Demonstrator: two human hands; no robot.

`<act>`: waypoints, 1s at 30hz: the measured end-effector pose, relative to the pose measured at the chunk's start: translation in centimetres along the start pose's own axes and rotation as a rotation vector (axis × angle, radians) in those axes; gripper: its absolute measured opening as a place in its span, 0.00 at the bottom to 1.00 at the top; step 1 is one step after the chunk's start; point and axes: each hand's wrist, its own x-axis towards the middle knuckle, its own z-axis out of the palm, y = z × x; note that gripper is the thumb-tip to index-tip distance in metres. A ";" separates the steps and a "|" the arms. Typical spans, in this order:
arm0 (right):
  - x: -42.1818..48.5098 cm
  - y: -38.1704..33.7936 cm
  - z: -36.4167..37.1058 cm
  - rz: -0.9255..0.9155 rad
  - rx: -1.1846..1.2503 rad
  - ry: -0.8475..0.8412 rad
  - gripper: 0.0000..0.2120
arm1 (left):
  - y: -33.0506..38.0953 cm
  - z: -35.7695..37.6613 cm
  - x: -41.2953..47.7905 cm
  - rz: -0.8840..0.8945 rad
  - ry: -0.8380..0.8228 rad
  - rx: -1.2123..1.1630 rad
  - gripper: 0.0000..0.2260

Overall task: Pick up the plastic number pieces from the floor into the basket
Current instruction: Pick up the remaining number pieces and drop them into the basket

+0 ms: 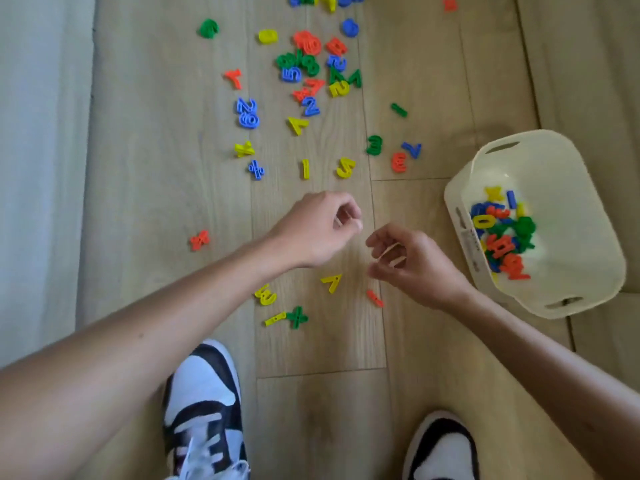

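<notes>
We look straight down on a pale wood-plank floor (311, 344), with a strip of white fabric (34, 168) running along its left edge. Small plastic number pieces in red, blue, green and yellow (311, 64) lie scattered over the boards, thickest in a loose heap toward the top. At the right stands a cream plastic basket with slotted handles (571, 168), resting on the floor and holding a small pile of coloured pieces (502, 237) against its near wall. Two bare forearms reach in from the bottom corners and nearly meet at the centre. The left hand (322, 226) hovers above the floor with its fingers curled in against the thumb, and we see no piece in it. The right hand (412, 261), just beside it and nearer the basket, has loosely bent fingers and holds nothing. Below the hands lie a yellow seven (331, 281), a small red bar (375, 298), a yellow three (266, 294), a green plus sign (297, 317) and a yellow bar (275, 319) touching it. Beyond the hands we see a yellow one (305, 169) and a yellow five (345, 167). At the bottom, two black-and-white sneakers (204, 410) stand on the boards.
</notes>
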 end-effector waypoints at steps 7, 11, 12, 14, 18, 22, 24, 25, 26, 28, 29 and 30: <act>-0.1 -0.3 1.7 -0.092 -0.265 -0.049 0.19 | -2.6 1.0 -2.2 0.155 -0.012 0.093 0.09; -0.9 1.5 2.3 -0.045 -0.534 -0.073 0.19 | -5.5 0.9 -3.4 0.153 0.018 0.227 0.12; -1.2 1.7 2.8 -0.044 -0.577 -0.088 0.16 | -6.2 1.1 -4.4 0.134 0.034 0.241 0.11; -1.8 1.9 3.2 -0.059 -0.649 -0.076 0.11 | -7.0 1.4 -6.0 0.113 0.064 0.313 0.10; -1.9 2.8 5.1 -0.129 -0.754 -0.053 0.02 | -9.5 2.9 -8.9 0.071 0.107 0.504 0.12; -1.3 2.9 5.5 -0.185 -0.690 -0.028 0.03 | -10.4 3.2 -9.7 0.021 0.103 0.562 0.12; -1.0 2.3 5.4 -0.244 -0.602 -0.007 0.02 | -10.8 3.1 -9.6 0.022 0.116 0.542 0.13; -0.8 1.9 5.4 -0.282 -0.551 -0.007 0.02 | -11.0 3.1 -9.5 0.026 0.129 0.523 0.14; -0.5 1.5 5.5 -0.322 -0.515 -0.019 0.03 | -11.1 3.0 -9.4 0.032 0.143 0.495 0.15; 0.1 0.7 6.0 -0.392 -0.495 -0.052 0.04 | -11.1 3.0 -9.2 0.073 0.155 0.441 0.15; 0.4 0.5 6.2 -0.418 -0.504 -0.062 0.05 | -10.8 3.1 -9.2 0.106 0.144 0.428 0.15; 0.7 0.4 6.5 -0.432 -0.520 -0.068 0.05 | -10.4 3.4 -9.3 0.139 0.123 0.423 0.15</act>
